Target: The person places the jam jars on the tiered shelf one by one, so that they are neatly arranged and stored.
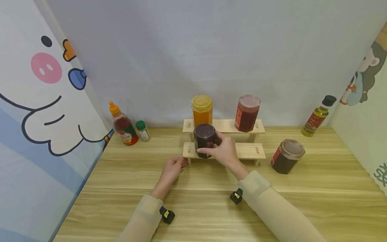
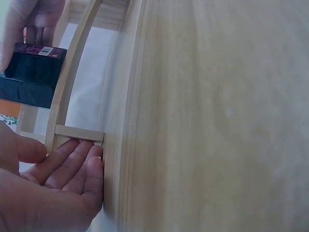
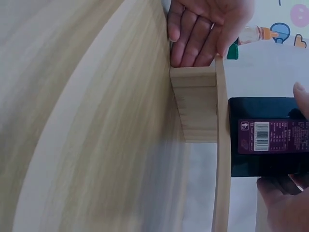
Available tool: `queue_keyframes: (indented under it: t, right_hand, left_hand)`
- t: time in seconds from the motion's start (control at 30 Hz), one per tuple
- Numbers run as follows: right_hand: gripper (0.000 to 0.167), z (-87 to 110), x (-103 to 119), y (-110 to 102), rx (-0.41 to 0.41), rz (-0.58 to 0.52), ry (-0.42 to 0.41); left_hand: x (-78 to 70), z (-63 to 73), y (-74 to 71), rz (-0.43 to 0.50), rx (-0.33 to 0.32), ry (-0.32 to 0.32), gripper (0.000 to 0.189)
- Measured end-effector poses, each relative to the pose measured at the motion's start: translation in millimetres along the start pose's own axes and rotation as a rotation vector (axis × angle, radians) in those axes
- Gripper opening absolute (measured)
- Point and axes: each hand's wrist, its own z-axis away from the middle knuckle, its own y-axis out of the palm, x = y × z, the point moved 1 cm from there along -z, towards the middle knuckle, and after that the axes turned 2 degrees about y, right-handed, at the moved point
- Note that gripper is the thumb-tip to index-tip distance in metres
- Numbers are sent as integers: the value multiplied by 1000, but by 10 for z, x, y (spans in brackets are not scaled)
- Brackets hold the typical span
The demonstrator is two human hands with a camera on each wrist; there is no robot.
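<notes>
A two-step wooden rack stands on the table. My right hand grips a dark jar by its sides at the left part of the lower step. In the right wrist view, the jar's purple label with a barcode shows, and its base is at the step's board. My left hand holds the lower step's left end, thumb by the board and fingers against the leg below, as the left wrist view shows. On the upper step stand a yellow-orange jar and a red jar.
Another dark jar stands on the table right of the rack. An oil bottle is at the back right. A red sauce bottle and a green-capped shaker stand at the back left. Printed panels flank the table.
</notes>
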Motion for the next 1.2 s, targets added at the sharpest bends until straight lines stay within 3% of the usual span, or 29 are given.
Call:
queue_keyframes:
  t: [0.2,0.7,0.93,1.07,1.2]
  right_hand:
    - [86,30,-83,-80,18,5,-1]
    - [83,210,-177,-415,47,-11,48]
    - [79,348,20,-559,83,-51,84]
    - [77,457,190,-617,94,-62,54]
    - [78,476,98,-680,76,-39,6]
  left_hand:
    - [7,8,5,7,4,4,40]
    - [13,16,-11,15,7,-18,40]
    - [9,-11,7,19,3,-7,40]
    - [25,-29,16,16,-1,5,39]
    - [30,-34,17,14,8,7,40]
